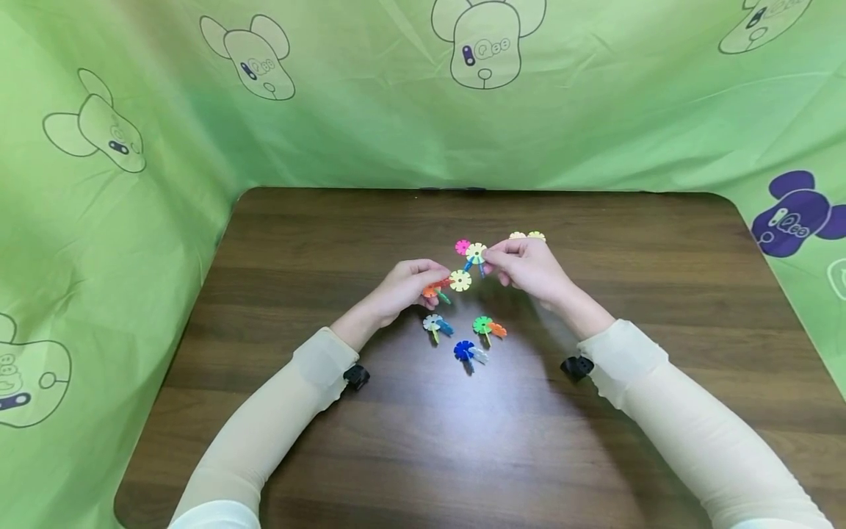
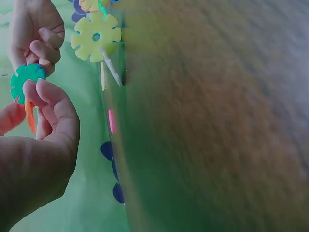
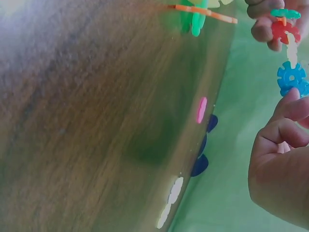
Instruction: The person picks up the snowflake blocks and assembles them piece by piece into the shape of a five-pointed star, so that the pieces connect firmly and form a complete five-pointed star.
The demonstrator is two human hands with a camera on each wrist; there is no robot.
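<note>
My left hand [image 1: 406, 288] pinches one end of a chain of slotted plastic discs, by a green disc [image 2: 21, 84] and an orange disc [image 1: 431, 292]. Beyond these a red disc [image 3: 285, 31] and a yellow disc [image 1: 460, 280] continue the chain. On its other side my right hand [image 1: 529, 269] holds blue discs [image 3: 291, 76] between thumb and fingertips, with a pale yellow disc [image 1: 476, 254] at its fingertips in the head view. Both hands are raised over the far middle of the table, the chain stretching between them.
On the brown table [image 1: 330, 235] stand small disc clusters nearer the body: a pale blue one [image 1: 432, 322], a green one [image 1: 482, 325] and a dark blue one [image 1: 464, 350]. A pink disc [image 1: 463, 247] and pale yellow discs [image 1: 536, 236] lie farther back. Green curtains [image 1: 370, 110] surround the table.
</note>
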